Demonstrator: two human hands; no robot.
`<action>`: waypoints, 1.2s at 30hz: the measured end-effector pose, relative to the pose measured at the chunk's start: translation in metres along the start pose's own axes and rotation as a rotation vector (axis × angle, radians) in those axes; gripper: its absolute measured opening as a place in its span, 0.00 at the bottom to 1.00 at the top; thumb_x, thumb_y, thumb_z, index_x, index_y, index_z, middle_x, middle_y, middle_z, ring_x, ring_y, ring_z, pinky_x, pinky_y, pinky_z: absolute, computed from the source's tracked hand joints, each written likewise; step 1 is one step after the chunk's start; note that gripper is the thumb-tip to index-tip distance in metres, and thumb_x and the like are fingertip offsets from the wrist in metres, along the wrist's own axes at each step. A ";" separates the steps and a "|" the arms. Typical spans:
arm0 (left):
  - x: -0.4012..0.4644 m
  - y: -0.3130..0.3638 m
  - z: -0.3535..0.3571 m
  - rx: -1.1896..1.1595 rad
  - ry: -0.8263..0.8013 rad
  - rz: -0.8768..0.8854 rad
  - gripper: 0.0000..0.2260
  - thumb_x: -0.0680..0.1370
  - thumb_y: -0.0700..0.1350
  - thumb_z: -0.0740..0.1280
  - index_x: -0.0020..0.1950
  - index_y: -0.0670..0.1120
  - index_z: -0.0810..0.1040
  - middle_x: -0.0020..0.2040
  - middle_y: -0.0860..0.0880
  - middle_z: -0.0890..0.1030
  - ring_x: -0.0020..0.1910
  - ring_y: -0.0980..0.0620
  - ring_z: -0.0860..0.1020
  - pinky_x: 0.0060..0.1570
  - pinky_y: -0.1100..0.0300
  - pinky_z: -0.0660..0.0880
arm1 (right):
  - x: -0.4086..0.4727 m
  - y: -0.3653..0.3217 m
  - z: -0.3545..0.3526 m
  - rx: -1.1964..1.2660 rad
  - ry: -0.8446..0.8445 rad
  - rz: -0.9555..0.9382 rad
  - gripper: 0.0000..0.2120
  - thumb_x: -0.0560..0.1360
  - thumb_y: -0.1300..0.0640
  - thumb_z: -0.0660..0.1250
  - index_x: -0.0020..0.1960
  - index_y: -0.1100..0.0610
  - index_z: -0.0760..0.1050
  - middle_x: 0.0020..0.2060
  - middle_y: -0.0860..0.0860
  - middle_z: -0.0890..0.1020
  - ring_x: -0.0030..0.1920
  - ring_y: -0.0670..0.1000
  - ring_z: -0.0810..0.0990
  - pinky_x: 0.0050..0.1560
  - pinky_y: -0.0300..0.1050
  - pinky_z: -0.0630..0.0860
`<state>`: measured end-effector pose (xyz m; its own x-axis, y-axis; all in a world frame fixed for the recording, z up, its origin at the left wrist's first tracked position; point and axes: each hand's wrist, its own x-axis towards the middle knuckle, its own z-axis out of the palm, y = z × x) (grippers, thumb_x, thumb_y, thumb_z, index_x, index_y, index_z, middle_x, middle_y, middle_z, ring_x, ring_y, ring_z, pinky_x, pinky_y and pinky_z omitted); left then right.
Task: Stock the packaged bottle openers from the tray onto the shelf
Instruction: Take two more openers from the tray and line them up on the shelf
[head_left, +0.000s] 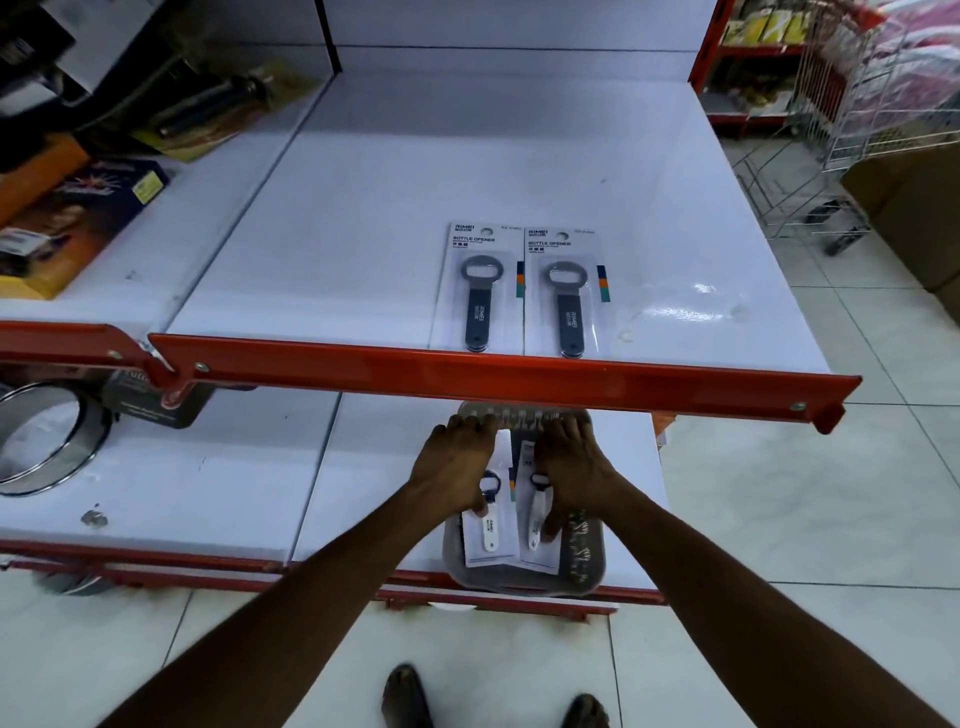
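Observation:
Two packaged bottle openers with dark grey handles lie side by side on the upper white shelf (363, 208), one on the left (478, 291) and one on the right (563, 293), just behind its red front rail. Below, a grey tray (587, 551) sits on the lower shelf and holds packaged openers with white handles. My left hand (454, 465) is down on the left package (485, 535) in the tray, thumb and fingers closing on it. My right hand (571, 467) grips the right package (535, 525) in the same way. Both packs rest in the tray.
The red rail (467, 374) crosses above my hands. Boxed goods (78, 208) fill the upper shelf's left section. A round steel tin (41, 436) lies on the lower shelf at left. A wire cart (831, 130) and cardboard boxes (914, 208) stand on the tiled floor at right.

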<state>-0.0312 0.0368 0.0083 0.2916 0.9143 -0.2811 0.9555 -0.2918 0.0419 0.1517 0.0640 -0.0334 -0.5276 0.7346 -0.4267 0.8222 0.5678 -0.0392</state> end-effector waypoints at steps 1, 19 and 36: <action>-0.001 0.000 0.000 -0.024 -0.001 -0.016 0.47 0.61 0.55 0.82 0.72 0.43 0.62 0.65 0.40 0.76 0.61 0.41 0.77 0.61 0.50 0.76 | -0.003 0.000 -0.001 -0.019 0.025 -0.010 0.56 0.48 0.21 0.65 0.67 0.54 0.69 0.70 0.53 0.70 0.73 0.60 0.62 0.74 0.60 0.56; -0.112 0.012 -0.077 -0.492 0.263 -0.004 0.08 0.78 0.42 0.67 0.56 0.49 0.79 0.54 0.49 0.83 0.49 0.53 0.78 0.57 0.56 0.78 | -0.139 -0.046 -0.110 0.569 0.426 0.270 0.09 0.75 0.58 0.67 0.50 0.47 0.69 0.48 0.47 0.82 0.46 0.49 0.82 0.53 0.42 0.80; -0.054 0.028 -0.300 -1.062 0.678 0.223 0.12 0.71 0.40 0.76 0.50 0.52 0.79 0.32 0.48 0.84 0.29 0.50 0.76 0.33 0.59 0.76 | -0.213 0.050 -0.321 0.590 1.052 0.341 0.19 0.73 0.74 0.54 0.47 0.54 0.76 0.45 0.54 0.78 0.25 0.42 0.75 0.20 0.32 0.63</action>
<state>-0.0070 0.0639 0.3123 0.1134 0.9257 0.3609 0.3572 -0.3769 0.8546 0.2367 0.0556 0.3455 0.0397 0.9058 0.4218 0.7770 0.2375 -0.5830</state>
